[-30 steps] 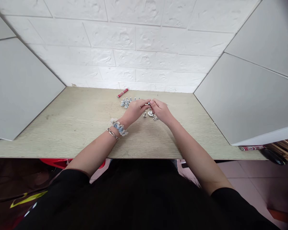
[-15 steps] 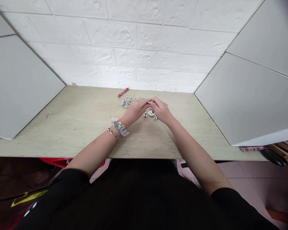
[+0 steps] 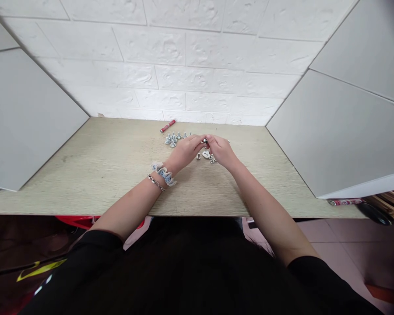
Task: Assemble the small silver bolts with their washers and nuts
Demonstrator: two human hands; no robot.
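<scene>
Work surface: a pale wood-grain desk, backed by a white brick-textured wall panel and flanked by grey side panels. Near the desk's back edge, a red cylindrical tube, lying at an angle just in front of the wall. Left of centre, a cluster of upright silver bolts, just beyond the left hand. Just beside the right hand, a small group of loose metal pieces; exact types too small to tell. Both forearms bare below black sleeves — on the left wrist, a blue-and-white scrunchie and a chain bracelet. Grip: narrow on both sides — fingertips of both hands closed on a small metal fastener, held between the hands over the desk, mostly hidden.
</scene>
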